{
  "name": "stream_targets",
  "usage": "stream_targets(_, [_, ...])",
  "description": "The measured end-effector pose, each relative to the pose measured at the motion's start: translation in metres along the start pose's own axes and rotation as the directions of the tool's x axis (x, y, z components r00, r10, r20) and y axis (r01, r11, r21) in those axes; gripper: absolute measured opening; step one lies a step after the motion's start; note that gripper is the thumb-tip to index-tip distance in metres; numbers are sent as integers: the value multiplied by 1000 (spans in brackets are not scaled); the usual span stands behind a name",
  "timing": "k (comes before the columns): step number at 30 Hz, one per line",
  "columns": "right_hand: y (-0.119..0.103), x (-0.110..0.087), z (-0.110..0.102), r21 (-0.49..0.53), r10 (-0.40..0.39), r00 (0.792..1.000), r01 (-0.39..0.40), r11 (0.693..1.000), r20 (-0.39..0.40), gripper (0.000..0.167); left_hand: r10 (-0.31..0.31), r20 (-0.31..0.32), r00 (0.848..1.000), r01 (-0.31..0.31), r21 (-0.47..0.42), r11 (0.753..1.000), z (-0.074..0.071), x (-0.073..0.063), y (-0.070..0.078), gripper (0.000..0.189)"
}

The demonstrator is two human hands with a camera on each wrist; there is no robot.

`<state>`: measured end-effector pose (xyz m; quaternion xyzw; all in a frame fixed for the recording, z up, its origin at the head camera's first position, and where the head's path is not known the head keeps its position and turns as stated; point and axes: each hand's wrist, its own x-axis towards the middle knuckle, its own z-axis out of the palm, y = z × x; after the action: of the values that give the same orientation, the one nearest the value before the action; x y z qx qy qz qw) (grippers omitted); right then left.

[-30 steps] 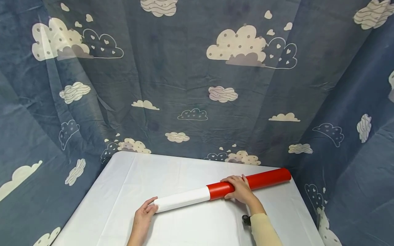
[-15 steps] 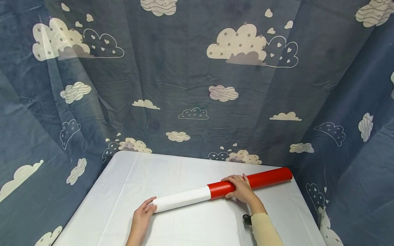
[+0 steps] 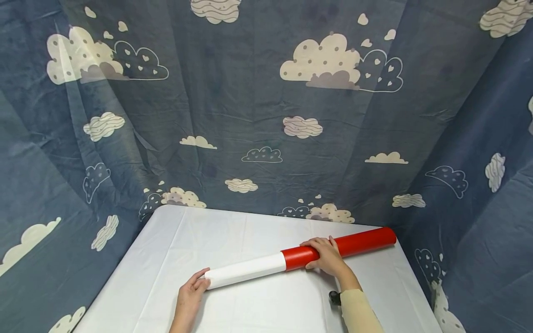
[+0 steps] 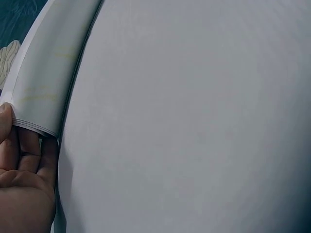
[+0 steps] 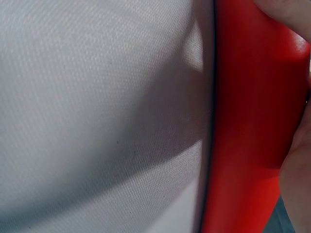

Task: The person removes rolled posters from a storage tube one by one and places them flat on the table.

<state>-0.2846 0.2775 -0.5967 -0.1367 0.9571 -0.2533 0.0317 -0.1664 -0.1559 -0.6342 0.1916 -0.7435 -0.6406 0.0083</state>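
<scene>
While the white tube [image 3: 247, 270] juts from the left end of the red tube [image 3: 366, 241], the left hand [image 3: 189, 296] pinches its rim at the near left, fingers and thumb parted only by the tube; I can't tell whether the fingertips go inside. The right hand [image 3: 326, 256] lies over the red tube, fingers curved across the far side, thumb on the near one. Both tubes slant over the white table [image 3: 241, 231], the red reaching its far right edge. Cloud-patterned cloth [image 3: 258, 106] hangs behind.
</scene>
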Motion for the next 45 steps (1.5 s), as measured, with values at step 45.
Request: stream_targets(45, [1, -1, 0, 0, 11, 1000, -11, 1000, -3, 63, 8, -66, 998, 0, 114, 993, -27, -2, -1, 43])
